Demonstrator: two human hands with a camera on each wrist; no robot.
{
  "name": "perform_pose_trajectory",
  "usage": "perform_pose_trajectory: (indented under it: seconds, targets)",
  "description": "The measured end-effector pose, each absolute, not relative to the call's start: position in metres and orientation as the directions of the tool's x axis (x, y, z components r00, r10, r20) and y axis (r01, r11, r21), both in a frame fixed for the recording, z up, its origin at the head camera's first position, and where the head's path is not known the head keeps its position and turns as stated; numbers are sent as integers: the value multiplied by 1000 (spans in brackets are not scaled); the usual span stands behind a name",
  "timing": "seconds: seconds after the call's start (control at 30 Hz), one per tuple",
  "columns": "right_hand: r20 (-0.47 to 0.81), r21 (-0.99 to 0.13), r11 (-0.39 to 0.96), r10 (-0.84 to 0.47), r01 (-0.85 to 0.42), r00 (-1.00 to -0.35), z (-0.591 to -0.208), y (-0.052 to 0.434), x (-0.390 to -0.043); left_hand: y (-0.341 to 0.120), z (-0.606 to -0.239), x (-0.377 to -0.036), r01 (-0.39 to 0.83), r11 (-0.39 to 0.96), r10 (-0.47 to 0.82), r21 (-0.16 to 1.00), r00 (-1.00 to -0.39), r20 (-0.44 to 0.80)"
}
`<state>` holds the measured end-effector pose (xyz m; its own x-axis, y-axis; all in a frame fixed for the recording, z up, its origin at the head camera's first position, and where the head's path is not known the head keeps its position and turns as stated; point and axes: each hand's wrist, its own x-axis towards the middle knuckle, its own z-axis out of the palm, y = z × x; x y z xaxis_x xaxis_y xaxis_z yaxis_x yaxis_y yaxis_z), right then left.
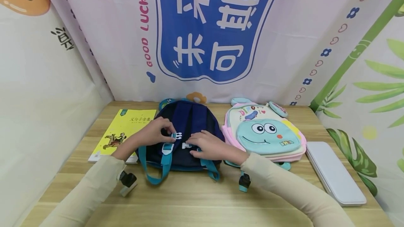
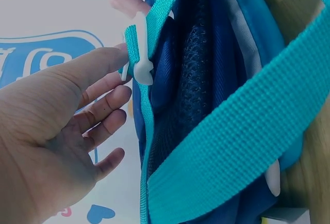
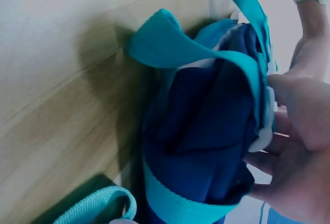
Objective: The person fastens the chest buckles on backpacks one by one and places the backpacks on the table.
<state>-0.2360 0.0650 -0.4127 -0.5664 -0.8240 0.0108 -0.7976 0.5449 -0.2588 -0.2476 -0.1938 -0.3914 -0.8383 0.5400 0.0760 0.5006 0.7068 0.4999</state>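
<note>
A navy backpack (image 1: pixel 212 120) with teal webbing lies with its shoulder straps facing up. My left hand (image 1: pixel 154 131) pinches the pronged half of a white side-release buckle (image 1: pixel 179 136) between thumb and forefinger. The other fingers spread loosely in the left wrist view. Close by, my right hand (image 1: pixel 209 146) holds the socket half of the buckle (image 1: pixel 186 145) at its fingertips. In the right wrist view its thumb lies along the strap's edge, with the fingers partly hidden behind. The two buckle halves are apart. Teal strap ends (image 1: pixel 154 179) hang toward the table's front.
Left of the backpack lies a yellow book (image 1: pixel 124 123), partly under my left forearm. A pink and cream backpack (image 1: pixel 268 136) with a cartoon face stands close on the right. Farther right is a white flat case (image 1: pixel 336 172). Printed cloth (image 1: pixel 126 62) hangs behind the wooden table (image 1: pixel 189 206).
</note>
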Motion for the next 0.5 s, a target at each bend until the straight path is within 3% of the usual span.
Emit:
perform_pose_trajectory:
  seconds: [0.13, 0.33, 0.5]
  targets:
    - [116, -214, 528, -821, -821, -559, -417, 61, -237, -193, -393, -249, 509, 698, 547, 503, -833, 83]
    - [184, -305, 537, -777, -787, -602, -423, 59, -236, -192, -396, -249, 533, 681, 570, 501, -816, 94]
    - [221, -314, 560, -743, -767, -632, -431, 58, -234, -190, -399, -250, 553, 679, 582, 482, -807, 105]
